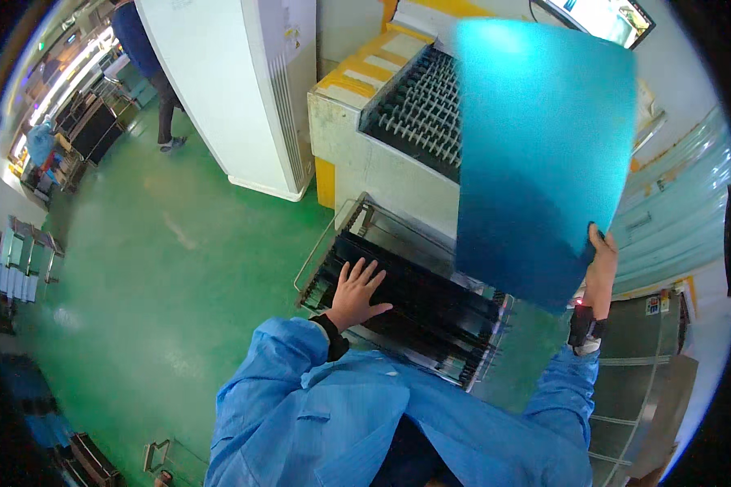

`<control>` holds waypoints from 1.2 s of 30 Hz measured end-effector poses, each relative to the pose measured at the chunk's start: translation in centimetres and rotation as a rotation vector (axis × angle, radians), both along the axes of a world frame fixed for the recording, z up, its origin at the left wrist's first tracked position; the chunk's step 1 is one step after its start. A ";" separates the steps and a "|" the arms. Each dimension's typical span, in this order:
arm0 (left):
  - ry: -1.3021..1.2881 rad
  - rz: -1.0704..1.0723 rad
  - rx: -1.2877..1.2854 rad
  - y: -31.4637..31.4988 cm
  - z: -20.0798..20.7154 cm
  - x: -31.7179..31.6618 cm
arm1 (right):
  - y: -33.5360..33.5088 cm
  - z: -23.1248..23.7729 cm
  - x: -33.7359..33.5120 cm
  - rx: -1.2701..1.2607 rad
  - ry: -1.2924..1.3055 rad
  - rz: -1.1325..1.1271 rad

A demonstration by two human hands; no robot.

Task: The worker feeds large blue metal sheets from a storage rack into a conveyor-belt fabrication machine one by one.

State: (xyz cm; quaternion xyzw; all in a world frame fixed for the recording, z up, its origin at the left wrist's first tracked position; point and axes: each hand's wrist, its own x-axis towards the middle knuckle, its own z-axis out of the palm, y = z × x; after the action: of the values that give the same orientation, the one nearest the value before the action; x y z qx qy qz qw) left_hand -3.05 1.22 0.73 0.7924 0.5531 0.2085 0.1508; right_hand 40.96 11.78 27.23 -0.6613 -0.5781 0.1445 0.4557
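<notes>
Blue work coat (341, 422) nearest, the right hand (603, 258) grips a teal panel (544, 154) by its lower right edge, beyond and right of the left hand (354, 297), spread open over racked dark panels (430, 288), contact unclear; edge-only handling and a steady hold appear advisable.

A smooth, blue-teal rectangular panel (544, 154) is held at its lower right edge; dark panels (430, 292) sit in a rack (487, 347).
</notes>
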 end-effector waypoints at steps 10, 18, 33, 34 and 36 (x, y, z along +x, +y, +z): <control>-0.252 0.290 0.098 -2.5 -0.2 -8.2 | 8.1 -6.6 -3.4 -0.183 1.287 0.189; -0.176 0.891 -0.404 -18.6 -12.3 -19.5 | 21.5 -18.6 -4.6 -0.144 1.275 0.313; -0.726 0.724 -1.358 -36.5 -16.4 -12.3 | 38.9 -24.6 -1.1 -0.583 1.383 0.298; -0.714 0.710 -1.365 -36.0 -16.4 -11.8 | 38.8 -23.9 -0.7 -0.606 1.333 0.281; -0.691 0.701 -1.373 -35.3 -16.2 -11.2 | 38.9 -22.9 -1.4 -0.678 1.011 0.278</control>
State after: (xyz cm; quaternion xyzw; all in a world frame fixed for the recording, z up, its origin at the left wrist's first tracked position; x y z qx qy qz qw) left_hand -14.24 -34.05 -15.43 0.1993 0.6938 0.0915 0.6860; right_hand 39.60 50.72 4.29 -0.5374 -0.2936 0.6732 0.4146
